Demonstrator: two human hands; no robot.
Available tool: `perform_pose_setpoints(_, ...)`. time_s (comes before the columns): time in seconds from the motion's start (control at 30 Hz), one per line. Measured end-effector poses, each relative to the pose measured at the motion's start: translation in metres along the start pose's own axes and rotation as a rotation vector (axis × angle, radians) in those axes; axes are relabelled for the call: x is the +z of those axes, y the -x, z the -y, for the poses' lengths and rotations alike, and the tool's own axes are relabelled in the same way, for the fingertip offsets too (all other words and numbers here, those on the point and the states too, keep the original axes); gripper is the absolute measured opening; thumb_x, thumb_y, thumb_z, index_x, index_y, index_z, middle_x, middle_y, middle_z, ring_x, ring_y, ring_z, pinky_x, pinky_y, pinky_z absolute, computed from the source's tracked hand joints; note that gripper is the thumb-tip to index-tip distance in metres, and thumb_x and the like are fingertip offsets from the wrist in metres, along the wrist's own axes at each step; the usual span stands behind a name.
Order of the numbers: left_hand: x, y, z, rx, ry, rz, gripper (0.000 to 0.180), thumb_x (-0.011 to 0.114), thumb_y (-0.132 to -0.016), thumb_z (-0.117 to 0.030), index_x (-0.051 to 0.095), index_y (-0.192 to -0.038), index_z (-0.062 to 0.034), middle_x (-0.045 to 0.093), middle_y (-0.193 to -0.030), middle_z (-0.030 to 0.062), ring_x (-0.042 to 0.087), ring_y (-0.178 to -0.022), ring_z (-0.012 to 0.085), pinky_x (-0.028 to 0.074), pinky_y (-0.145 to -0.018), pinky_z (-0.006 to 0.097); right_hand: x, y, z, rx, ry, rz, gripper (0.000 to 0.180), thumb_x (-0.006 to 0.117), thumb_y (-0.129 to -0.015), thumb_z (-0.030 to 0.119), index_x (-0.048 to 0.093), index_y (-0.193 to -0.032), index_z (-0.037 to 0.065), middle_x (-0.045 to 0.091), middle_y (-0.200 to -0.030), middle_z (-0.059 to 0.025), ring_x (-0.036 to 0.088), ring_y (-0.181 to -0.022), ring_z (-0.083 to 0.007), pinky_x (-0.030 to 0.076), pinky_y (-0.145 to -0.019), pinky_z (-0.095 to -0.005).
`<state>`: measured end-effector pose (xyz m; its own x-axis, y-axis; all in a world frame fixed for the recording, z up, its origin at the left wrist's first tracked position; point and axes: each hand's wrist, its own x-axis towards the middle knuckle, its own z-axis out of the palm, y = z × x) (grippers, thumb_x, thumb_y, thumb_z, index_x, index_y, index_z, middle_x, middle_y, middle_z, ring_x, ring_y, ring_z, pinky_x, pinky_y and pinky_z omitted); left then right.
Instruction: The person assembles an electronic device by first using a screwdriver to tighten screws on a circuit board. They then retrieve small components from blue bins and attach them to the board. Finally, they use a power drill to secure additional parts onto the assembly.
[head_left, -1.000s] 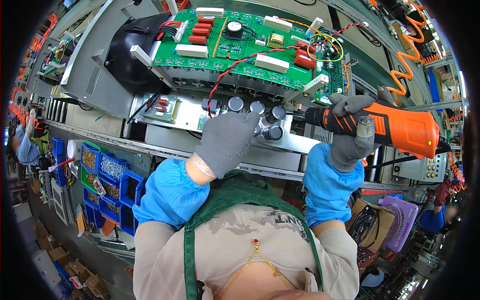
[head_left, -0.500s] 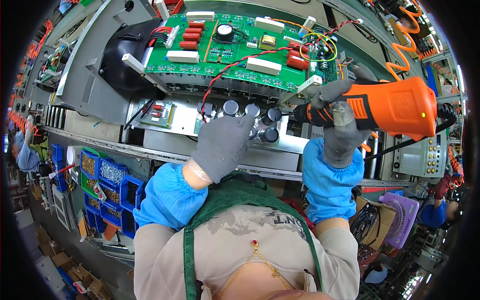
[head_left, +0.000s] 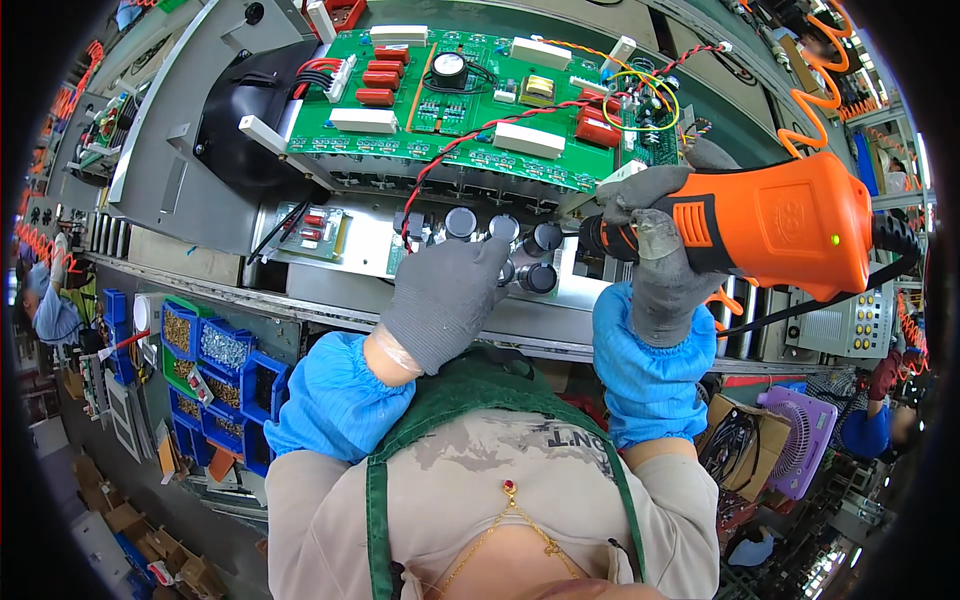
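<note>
My right hand [head_left: 668,262], in a grey glove, wraps round an orange and black power screwdriver [head_left: 765,222]. The tool lies almost level, its black nose pointing left toward the round capacitors [head_left: 544,237]. Its tip is hard to make out between the capacitors and the chassis. My left hand [head_left: 440,300], also gloved, rests against the near side of the capacitor group with its fingers curled. Its fingertips and anything in them are hidden. Above both hands sits a large green circuit board [head_left: 465,120] carrying white and red parts, with a twisted red-black wire [head_left: 440,150] hanging over its near edge.
A grey metal panel with a black fan housing [head_left: 250,120] stands at the left, near a small circuit board [head_left: 318,232]. Blue bins [head_left: 228,345] of screws lie lower left. An orange coiled hose [head_left: 815,95] hangs at the right, above a cream control box [head_left: 850,320].
My right hand and the screwdriver have shifted slightly left, and the tool's rear end has dipped a little. My left hand stays almost in place.
</note>
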<state>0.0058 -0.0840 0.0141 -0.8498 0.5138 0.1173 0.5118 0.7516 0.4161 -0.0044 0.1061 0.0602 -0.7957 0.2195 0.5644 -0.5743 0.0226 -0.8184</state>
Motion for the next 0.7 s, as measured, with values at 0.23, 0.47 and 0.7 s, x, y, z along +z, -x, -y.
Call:
perform_pose_setpoints(0.23,0.0,0.001,0.003,0.017,0.017,-0.006,0.04,0.072,-0.072,-0.018,0.055,-0.106,-0.0085,0.062,-0.076,0.0106,0.061,-0.07,0.0314,0.047,-0.057,0.042,-0.008,-0.007,-0.008,-0.156,0.101,0.132,0.052,0.062,-0.075,-0.006,0.042,-0.124,-0.003,0.061,-0.082,-0.0091,0.059,-0.068,-0.0164,0.051,-0.065,-0.0292)
perform_pose_setpoints(0.47,-0.005,0.024,-0.009,-0.189,1.106,0.237,0.04,0.067,-0.085,-0.03,0.056,-0.114,-0.0041,0.047,-0.066,-0.0028,0.046,-0.061,0.0071,0.037,-0.055,0.024,-0.014,-0.003,0.042,-0.072,-0.293,-0.064,0.061,0.064,-0.076,0.016,0.037,-0.129,-0.002,0.053,-0.07,-0.0047,0.054,-0.056,-0.0179,0.044,-0.05,-0.029)
perform_pose_setpoints(0.7,0.013,0.029,-0.022,-0.459,2.427,0.485,0.073,0.051,-0.09,-0.05,0.035,-0.136,0.0052,0.048,-0.129,0.022,0.052,-0.117,0.0266,0.045,-0.095,0.035,-0.016,0.014,0.07,-0.073,-0.732,0.025,0.078,0.066,-0.077,0.036,0.03,-0.135,-0.001,0.046,-0.066,-0.0017,0.048,-0.046,-0.0117,0.044,-0.049,-0.0296)
